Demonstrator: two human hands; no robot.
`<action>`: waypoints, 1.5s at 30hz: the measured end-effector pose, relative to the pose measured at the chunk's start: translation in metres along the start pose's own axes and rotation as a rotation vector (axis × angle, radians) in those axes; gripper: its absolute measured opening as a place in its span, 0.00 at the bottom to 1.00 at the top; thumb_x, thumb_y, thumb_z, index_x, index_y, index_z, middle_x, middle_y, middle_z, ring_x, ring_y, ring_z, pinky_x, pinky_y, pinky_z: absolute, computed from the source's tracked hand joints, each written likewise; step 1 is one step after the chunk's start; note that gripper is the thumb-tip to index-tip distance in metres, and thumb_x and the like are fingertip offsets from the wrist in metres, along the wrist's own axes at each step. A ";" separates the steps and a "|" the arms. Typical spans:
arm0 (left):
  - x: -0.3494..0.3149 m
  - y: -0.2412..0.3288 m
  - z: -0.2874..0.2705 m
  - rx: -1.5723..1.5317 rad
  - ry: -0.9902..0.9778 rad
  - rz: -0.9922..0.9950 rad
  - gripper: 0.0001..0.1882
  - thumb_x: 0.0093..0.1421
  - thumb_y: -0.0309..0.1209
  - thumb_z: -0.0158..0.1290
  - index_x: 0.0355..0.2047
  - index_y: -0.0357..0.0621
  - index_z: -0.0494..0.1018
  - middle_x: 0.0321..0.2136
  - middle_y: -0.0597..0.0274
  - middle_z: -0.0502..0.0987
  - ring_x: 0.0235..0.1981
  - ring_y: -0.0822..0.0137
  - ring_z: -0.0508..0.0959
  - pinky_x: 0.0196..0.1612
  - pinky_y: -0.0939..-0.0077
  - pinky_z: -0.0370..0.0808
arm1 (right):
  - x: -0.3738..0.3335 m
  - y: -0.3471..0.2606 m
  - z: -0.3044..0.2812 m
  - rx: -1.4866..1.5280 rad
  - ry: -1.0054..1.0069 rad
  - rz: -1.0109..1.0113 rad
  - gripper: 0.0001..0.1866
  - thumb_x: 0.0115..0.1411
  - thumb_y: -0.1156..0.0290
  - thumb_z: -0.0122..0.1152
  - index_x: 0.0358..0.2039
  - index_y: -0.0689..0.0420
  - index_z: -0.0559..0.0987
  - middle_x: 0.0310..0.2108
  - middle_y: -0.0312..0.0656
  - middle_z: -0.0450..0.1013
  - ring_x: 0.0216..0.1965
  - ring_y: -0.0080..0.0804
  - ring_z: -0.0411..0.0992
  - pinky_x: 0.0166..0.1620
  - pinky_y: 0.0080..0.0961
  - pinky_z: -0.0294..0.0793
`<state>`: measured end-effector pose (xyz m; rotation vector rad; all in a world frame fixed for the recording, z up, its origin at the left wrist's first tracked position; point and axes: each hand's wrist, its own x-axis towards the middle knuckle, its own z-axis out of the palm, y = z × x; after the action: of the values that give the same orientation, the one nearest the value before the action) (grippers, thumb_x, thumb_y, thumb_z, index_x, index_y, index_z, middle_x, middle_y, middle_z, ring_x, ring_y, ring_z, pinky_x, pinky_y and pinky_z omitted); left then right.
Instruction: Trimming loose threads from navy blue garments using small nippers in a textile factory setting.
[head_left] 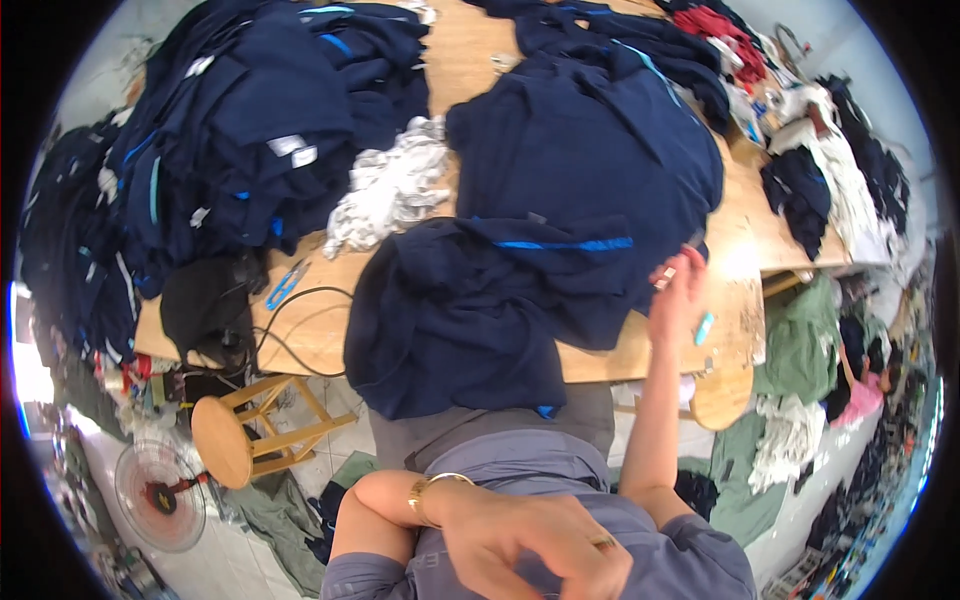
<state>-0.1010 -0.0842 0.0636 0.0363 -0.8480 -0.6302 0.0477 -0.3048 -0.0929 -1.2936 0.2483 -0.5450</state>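
My right hand [675,292] reaches forward to the right edge of a navy garment pile [590,140] on the table. Its fingers are curled, and a small dark-grey thing shows at the fingertips, too small to name. Bent across my chest, my left hand [540,540] wears a gold bracelet [420,498] and a ring. The fingers bend down past the lower edge of the picture, so their tips are hidden. A navy garment with a bright blue stripe [460,310] lies in front of me, partly over the table edge and my lap.
Another navy garment heap [250,120] covers the table's left side. White cloth scraps [390,185] lie between the piles. Blue-handled thread snips [286,284] and a black bag-like thing [208,312] are left; a turquoise piece [705,328] lies right. A wooden stool [222,440] and fan [160,495] stand below.
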 end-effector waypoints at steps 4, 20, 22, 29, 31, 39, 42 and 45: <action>0.029 0.029 -0.006 0.283 -0.052 -0.016 0.08 0.55 0.30 0.55 0.29 0.36 0.74 0.25 0.59 0.74 0.27 0.61 0.74 0.33 0.72 0.74 | -0.022 -0.003 0.019 -0.145 -0.015 0.242 0.14 0.55 0.67 0.61 0.40 0.58 0.71 0.17 0.26 0.58 0.18 0.11 0.55 0.23 0.10 0.53; -0.105 0.098 -0.197 2.398 1.480 -0.370 0.21 0.51 0.39 0.57 0.39 0.36 0.68 0.34 0.47 0.71 0.39 0.51 0.71 0.43 0.65 0.67 | -0.028 -0.042 0.001 0.133 -0.079 0.244 0.07 0.55 0.75 0.60 0.31 0.53 0.70 0.14 0.24 0.58 0.09 0.10 0.48 0.13 0.12 0.45; -0.100 0.108 -0.186 2.056 1.450 -0.048 0.10 0.52 0.29 0.56 0.31 0.38 0.68 0.25 0.55 0.73 0.30 0.59 0.74 0.39 0.71 0.68 | -0.029 -0.070 0.000 0.202 0.018 0.203 0.06 0.55 0.74 0.59 0.30 0.51 0.70 0.13 0.23 0.56 0.09 0.10 0.47 0.13 0.12 0.43; -0.103 0.106 -0.094 1.850 1.420 -0.240 0.20 0.44 0.26 0.62 0.37 0.40 0.68 0.31 0.60 0.71 0.36 0.66 0.70 0.43 0.75 0.67 | -0.010 -0.061 -0.052 -0.597 -0.042 0.216 0.09 0.52 0.73 0.62 0.31 0.57 0.72 0.17 0.28 0.63 0.13 0.16 0.56 0.18 0.13 0.54; -0.112 0.090 -0.081 2.350 1.469 -0.609 0.24 0.41 0.28 0.64 0.40 0.41 0.68 0.34 0.55 0.72 0.39 0.59 0.70 0.43 0.71 0.67 | -0.017 -0.044 -0.056 -1.103 -0.219 -0.094 0.15 0.50 0.70 0.63 0.35 0.62 0.70 0.20 0.35 0.67 0.20 0.21 0.63 0.25 0.19 0.63; -0.107 0.037 -0.092 2.154 1.415 -0.751 0.14 0.54 0.39 0.54 0.28 0.38 0.73 0.22 0.53 0.74 0.24 0.52 0.75 0.27 0.65 0.72 | -0.061 -0.022 -0.004 -0.820 -0.414 0.095 0.12 0.53 0.69 0.62 0.35 0.60 0.74 0.16 0.28 0.62 0.19 0.13 0.58 0.23 0.13 0.58; -0.117 0.019 -0.128 2.136 1.420 -0.959 0.20 0.57 0.41 0.50 0.39 0.34 0.72 0.30 0.42 0.75 0.30 0.46 0.77 0.32 0.58 0.74 | -0.086 -0.003 0.020 -0.640 -0.595 0.162 0.11 0.52 0.70 0.62 0.35 0.59 0.74 0.16 0.28 0.62 0.18 0.13 0.57 0.22 0.13 0.58; -0.128 0.017 -0.157 1.932 1.465 -0.616 0.20 0.55 0.38 0.53 0.40 0.31 0.71 0.27 0.44 0.76 0.28 0.48 0.78 0.30 0.62 0.74 | -0.107 0.019 0.035 -0.619 -0.729 0.153 0.13 0.50 0.69 0.64 0.35 0.59 0.74 0.16 0.31 0.62 0.16 0.14 0.56 0.21 0.14 0.58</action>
<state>-0.0440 -0.0357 -0.1258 2.2631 0.3432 0.0248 -0.0223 -0.2170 -0.1154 -1.9625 -0.1094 0.1797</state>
